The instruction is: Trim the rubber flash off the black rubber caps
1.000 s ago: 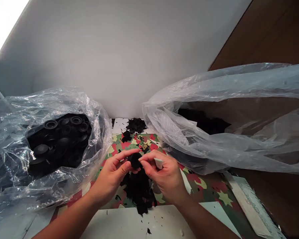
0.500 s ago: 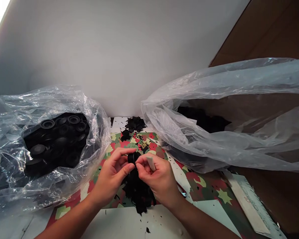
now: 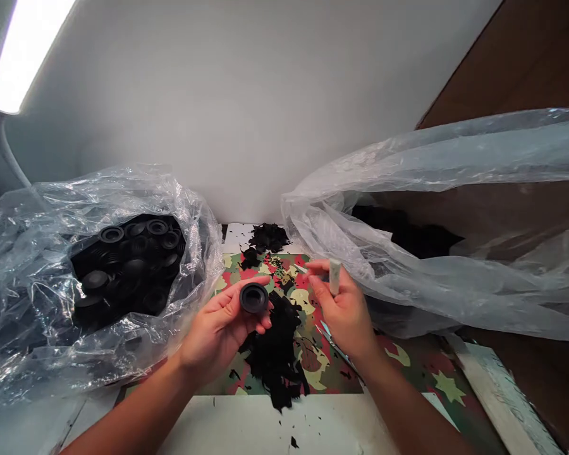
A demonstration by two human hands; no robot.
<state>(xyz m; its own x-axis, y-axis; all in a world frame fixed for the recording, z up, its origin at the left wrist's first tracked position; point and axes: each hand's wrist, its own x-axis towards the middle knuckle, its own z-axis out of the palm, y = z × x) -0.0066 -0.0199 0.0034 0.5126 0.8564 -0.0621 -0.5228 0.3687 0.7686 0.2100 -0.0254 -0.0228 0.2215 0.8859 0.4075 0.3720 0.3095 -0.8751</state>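
Black ringed part (image 3: 254,297): held in left hand (image 3: 220,332). Right hand (image 3: 349,315): curled, grip on pale strip (image 3: 334,277) unclear. Black scraps (image 3: 275,363): beneath. Right-side plastic bag (image 3: 408,284): dark contents indistinct.

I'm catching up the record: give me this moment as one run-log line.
left hand: holding round black part | right hand: apart from it | black scraps: on patterned surface | left-side bag: black parts inside

Work surface (image 3: 408,379) bears a red, green and cream patterned covering. A heap of black scraps (image 3: 277,354) lies at its middle. A smaller scrap pile (image 3: 268,237) sits at the far end on a white sheet (image 3: 237,235). Loose black bits dot the pale near area (image 3: 246,423).
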